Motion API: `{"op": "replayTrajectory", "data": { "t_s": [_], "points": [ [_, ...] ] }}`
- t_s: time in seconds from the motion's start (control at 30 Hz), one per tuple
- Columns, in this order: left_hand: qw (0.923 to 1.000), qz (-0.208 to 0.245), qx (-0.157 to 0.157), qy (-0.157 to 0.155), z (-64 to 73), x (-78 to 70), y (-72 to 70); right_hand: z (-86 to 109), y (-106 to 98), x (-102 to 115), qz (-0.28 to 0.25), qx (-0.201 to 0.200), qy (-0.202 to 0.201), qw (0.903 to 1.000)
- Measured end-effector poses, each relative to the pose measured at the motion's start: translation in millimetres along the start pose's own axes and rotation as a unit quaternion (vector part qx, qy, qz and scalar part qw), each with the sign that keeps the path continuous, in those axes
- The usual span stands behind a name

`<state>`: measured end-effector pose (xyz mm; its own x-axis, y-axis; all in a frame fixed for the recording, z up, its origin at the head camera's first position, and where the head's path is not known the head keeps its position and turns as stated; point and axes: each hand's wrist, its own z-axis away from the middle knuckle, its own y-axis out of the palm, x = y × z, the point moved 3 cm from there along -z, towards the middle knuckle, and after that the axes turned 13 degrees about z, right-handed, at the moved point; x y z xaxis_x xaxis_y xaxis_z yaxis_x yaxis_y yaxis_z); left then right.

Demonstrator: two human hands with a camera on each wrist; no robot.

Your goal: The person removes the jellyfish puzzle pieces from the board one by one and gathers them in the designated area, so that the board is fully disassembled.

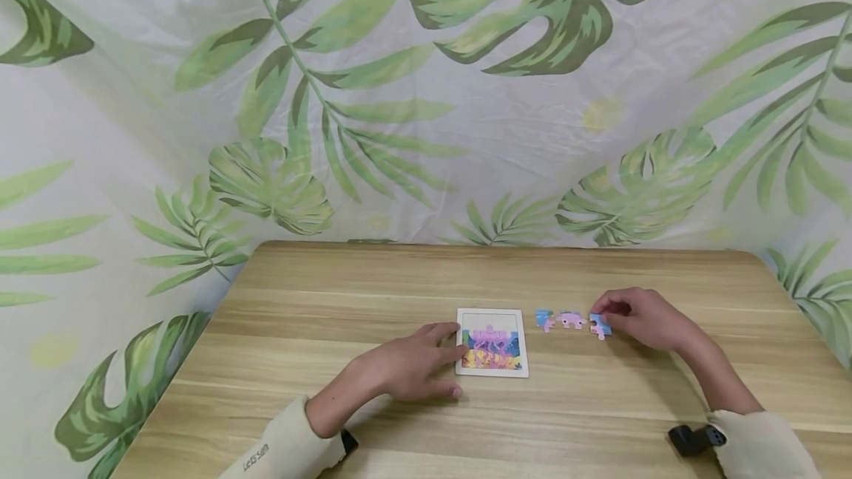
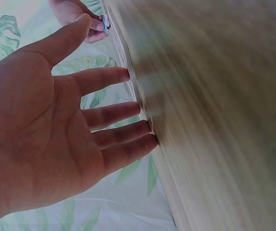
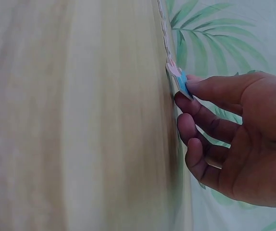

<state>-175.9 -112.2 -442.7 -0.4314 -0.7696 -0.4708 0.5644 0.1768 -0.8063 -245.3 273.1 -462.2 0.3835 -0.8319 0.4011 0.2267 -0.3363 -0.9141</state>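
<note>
A white-framed jigsaw puzzle (image 1: 491, 350) lies on the table, its lower part filled with pink, blue and yellow pieces and its upper strip bare white. My left hand (image 1: 419, 362) rests at the puzzle's left edge with fingers spread and straight; in the left wrist view its palm (image 2: 42, 125) shows. To the puzzle's right, my right hand (image 1: 642, 316) pinches a blue and pink puzzle piece (image 3: 180, 81) between thumb and fingers, one edge tilted up. Beside that piece lie a pink puzzle piece (image 1: 571, 320) and a blue and pink corner piece (image 1: 543, 319).
The wood-grain table (image 1: 319, 301) reaches back to a pale leaf-patterned cloth (image 1: 413, 109) hanging behind it. Dark wrist devices show at the left cuff (image 1: 347, 443) and the right cuff (image 1: 695, 438).
</note>
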Motion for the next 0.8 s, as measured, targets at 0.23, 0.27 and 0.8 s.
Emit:
{"op": "replayTrajectory", "data": {
  "t_s": [0.23, 0.27, 0.8],
  "points": [
    [1.0000, 0.002, 0.000, 0.000, -0.1, 0.4, -0.5, -2.7, -0.1, -0.4, -0.007, 0.006, 0.003, 1.0000],
    [1.0000, 0.002, 0.000, 0.000, -0.1, 0.5, -0.5, -2.7, 0.0, -0.3, -0.011, 0.008, 0.003, 0.9999],
    [1.0000, 0.001, 0.000, -0.004, -1.3, 0.8, 0.6, -1.4, 2.4, 1.6, 0.002, -0.002, 0.005, 1.0000]
  ]
}}
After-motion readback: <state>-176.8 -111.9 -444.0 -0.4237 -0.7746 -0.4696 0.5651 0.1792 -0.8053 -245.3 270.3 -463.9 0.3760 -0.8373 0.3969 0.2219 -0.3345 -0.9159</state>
